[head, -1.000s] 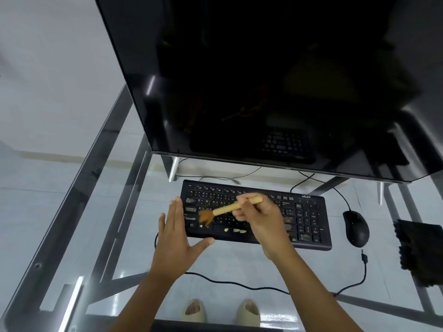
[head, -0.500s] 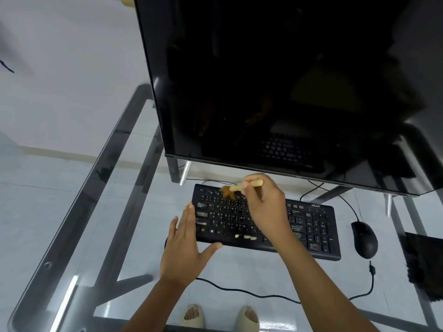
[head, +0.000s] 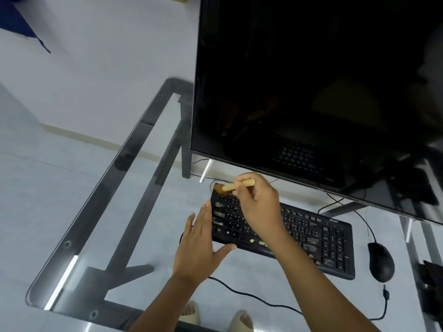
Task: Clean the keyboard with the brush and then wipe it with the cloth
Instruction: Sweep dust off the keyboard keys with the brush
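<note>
A black keyboard lies on the glass desk, below the monitor. My right hand grips a small wooden-handled brush, its brown bristles resting on the keyboard's far left corner. My left hand lies flat and open against the keyboard's left end, thumb along the front edge. A few pale crumbs sit on the space bar row. A dark cloth lies at the right edge of the desk, partly cut off by the frame.
A large black monitor overhangs the back of the keyboard. A black mouse sits right of the keyboard, its cable looping along the front. The desk's metal frame and my feet in sandals show through the glass.
My right hand has carried the brush from the keyboard's lower left keys up to its far left corner. The view has swung left and down. My left hand stays by the keyboard's left end.
</note>
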The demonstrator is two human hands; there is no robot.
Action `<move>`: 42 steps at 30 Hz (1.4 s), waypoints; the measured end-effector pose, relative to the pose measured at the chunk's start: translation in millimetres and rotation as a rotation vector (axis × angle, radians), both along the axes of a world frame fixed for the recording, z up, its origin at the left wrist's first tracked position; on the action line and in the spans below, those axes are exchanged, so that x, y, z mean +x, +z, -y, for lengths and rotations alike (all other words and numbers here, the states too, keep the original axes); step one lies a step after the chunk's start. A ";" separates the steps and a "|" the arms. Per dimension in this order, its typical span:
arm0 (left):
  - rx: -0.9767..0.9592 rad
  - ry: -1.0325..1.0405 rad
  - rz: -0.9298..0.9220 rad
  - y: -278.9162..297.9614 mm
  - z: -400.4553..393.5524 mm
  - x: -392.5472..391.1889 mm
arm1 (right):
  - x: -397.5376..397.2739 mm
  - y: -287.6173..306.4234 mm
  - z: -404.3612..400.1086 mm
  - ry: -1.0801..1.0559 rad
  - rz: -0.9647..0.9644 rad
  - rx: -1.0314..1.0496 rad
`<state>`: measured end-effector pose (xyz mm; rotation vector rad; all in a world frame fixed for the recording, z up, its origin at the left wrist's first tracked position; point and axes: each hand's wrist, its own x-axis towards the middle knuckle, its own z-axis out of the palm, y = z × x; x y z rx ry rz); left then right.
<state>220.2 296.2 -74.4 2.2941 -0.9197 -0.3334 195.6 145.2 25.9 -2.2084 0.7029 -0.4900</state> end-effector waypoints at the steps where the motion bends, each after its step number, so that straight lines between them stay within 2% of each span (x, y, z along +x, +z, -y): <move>1: -0.006 0.004 0.005 1.2 -0.1 -0.4 | 0.3 1.9 0.3 -0.035 0.001 -0.037; 3: -0.013 0.007 0.011 1.3 -0.5 0.5 | 1.2 3.8 -1.2 -0.031 -0.020 -0.045; 6: -0.007 -0.012 -0.010 -0.2 -0.7 1.5 | 2.9 2.8 -8.6 0.013 -0.009 0.093; 9: 0.003 -0.024 -0.009 -2.5 -0.5 1.3 | 4.4 6.3 -4.9 -0.044 0.005 0.006; 14: 0.006 -0.025 0.000 -5.4 -0.1 2.3 | 4.5 7.7 -8.0 0.072 -0.034 0.061; 17: 0.005 -0.031 -0.010 -7.5 0.3 2.3 | 5.4 10.1 -4.8 -0.011 -0.045 -0.071; 20: -0.008 -0.026 0.001 -7.9 -0.5 3.1 | 3.7 10.3 -9.7 0.088 -0.069 0.021; 23: -0.024 -0.016 -0.010 -3.8 0.7 2.5 | 1.7 11.3 -7.8 0.003 -0.040 -0.033; 25: -0.035 -0.008 -0.016 -1.9 0.4 2.3 | -2.6 10.9 -4.5 -0.021 -0.064 0.053; 28: -0.037 -0.010 -0.045 -0.1 -0.3 2.0 | -19.9 9.4 -1.7 -0.087 -0.022 0.355; 29: -0.047 -0.009 -0.044 1.0 -0.1 1.5 | -29.5 9.4 2.1 -0.152 0.008 0.304; 31: -0.065 0.004 -0.032 1.7 0.1 1.1 | -50.2 9.2 7.6 -0.201 0.012 0.059; 33: -0.071 0.009 -0.028 0.8 -0.7 2.3 | -68.5 5.3 -1.9 -0.085 -0.085 -0.120; 35: -0.058 -0.010 -0.034 -1.7 -2.6 3.0 | -81.0 -0.1 -25.2 0.107 -0.177 -0.054; 37: -0.058 -0.043 -0.047 0.8 -1.3 2.6 | -86.9 1.3 -44.1 0.197 -0.103 0.096; 38: -0.067 -0.041 -0.052 2.4 -0.2 2.2 | -87.5 1.5 -46.7 0.158 -0.032 0.144; 40: -0.072 -0.007 -0.061 7.5 1.4 0.6 | -88.3 -0.6 -41.7 0.009 0.046 0.070; 42: -0.084 0.007 -0.048 9.2 -0.1 0.2 | -87.2 -4.2 -38.7 -0.002 -0.033 -0.006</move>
